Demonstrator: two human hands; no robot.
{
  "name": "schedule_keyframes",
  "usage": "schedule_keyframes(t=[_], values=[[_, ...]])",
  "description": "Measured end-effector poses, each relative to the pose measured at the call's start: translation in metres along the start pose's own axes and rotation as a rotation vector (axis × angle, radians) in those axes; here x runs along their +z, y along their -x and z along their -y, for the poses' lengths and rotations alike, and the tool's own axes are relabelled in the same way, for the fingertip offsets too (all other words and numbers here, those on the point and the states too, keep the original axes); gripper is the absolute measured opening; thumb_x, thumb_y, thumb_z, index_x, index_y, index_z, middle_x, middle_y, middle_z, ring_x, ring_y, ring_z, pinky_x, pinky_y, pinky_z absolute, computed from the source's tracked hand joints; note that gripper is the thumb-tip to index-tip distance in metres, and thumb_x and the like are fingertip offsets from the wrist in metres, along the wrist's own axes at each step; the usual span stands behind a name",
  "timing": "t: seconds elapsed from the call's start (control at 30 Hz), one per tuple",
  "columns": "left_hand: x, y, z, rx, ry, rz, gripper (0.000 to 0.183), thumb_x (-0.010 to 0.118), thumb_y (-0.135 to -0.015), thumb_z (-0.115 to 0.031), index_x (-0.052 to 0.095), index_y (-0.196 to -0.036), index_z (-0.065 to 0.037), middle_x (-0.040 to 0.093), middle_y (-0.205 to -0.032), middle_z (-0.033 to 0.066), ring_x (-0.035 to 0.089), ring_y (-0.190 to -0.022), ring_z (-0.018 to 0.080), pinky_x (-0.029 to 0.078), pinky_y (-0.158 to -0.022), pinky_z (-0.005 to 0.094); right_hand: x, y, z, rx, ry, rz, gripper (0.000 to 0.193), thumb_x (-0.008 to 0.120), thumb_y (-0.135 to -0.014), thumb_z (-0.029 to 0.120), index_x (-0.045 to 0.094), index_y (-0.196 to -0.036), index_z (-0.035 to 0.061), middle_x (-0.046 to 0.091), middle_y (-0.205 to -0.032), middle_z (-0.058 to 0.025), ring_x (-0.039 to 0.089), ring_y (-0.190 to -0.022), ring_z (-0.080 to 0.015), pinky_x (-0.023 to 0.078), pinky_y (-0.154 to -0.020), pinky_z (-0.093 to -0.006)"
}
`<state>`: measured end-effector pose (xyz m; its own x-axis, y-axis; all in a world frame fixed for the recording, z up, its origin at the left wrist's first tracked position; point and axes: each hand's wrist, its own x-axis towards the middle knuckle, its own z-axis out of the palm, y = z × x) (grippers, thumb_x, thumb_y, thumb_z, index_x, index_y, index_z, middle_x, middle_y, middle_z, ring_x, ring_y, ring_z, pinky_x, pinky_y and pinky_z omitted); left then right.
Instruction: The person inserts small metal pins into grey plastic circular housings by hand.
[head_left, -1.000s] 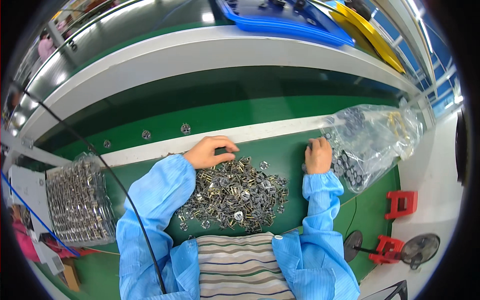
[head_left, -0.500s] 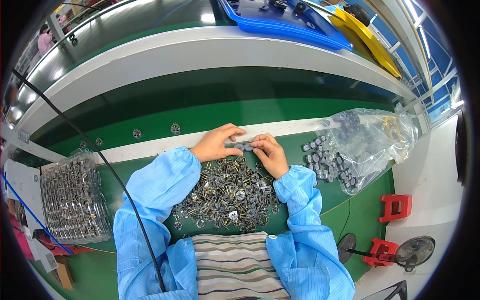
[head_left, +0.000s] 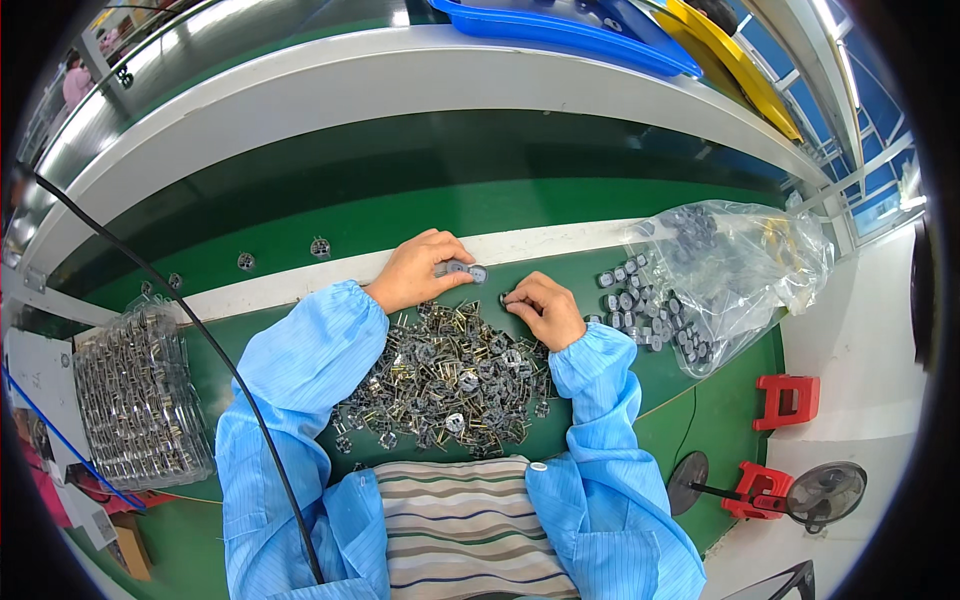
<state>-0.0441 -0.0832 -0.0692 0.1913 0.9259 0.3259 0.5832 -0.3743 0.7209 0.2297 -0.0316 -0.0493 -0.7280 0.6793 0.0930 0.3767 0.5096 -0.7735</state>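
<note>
My left hand [head_left: 415, 272] is closed in a pinch on a short row of grey round caps [head_left: 478, 273] above the far edge of the pile. My right hand [head_left: 548, 312] is closed too, thumb and forefinger together at a small dark part [head_left: 504, 298] whose kind I cannot make out. Between my forearms lies a heap of small metal-pinned parts [head_left: 450, 375] on the green table. More grey round caps [head_left: 640, 305] are scattered to the right of my right hand, partly under a clear plastic bag [head_left: 745, 260].
Stacked clear trays [head_left: 145, 395] full of parts stand at left. Single parts [head_left: 320, 247] sit in a row on the conveyor beyond a white rail [head_left: 560, 240]. A black cable [head_left: 225, 350] crosses in front of my left arm. A blue tray [head_left: 570, 35] rests on the shelf above.
My hands have drawn apart. The left now holds the grey caps up in a pinch, while the right has come away from them. Parts on the conveyor appear farther left as the view shifts.
</note>
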Motion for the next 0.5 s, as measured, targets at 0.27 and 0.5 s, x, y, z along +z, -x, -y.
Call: schedule_keyframes(t=[0.27,0.5], values=[[-0.002,0.005,-0.007,-0.023,-0.023,0.038,0.035,0.087,-0.077,-0.03,0.076,-0.108,-0.017,0.065,-0.1,-0.0004,0.06,-0.101,0.0223,0.051,-0.085,0.0362,0.012,-0.005,0.011,0.029,0.117,-0.168,0.015,0.071,-0.085,0.001,0.069,-0.099,0.004,0.062,-0.084,-0.0096,0.063,-0.071,-0.0244,0.052,-0.064,-0.0359],[0.0,0.005,-0.004,0.028,-0.022,0.001,0.034,0.088,-0.075,-0.027,0.076,-0.105,-0.016,0.064,-0.098,-0.0003,0.06,-0.099,0.0223,0.051,-0.083,0.0369,-0.013,-0.008,0.001,-0.009,0.151,-0.077,0.018,0.073,-0.082,0.0,0.073,-0.1,0.0031,0.066,-0.089,-0.0154,0.07,-0.082,-0.0308,0.054,-0.069,-0.0411]])
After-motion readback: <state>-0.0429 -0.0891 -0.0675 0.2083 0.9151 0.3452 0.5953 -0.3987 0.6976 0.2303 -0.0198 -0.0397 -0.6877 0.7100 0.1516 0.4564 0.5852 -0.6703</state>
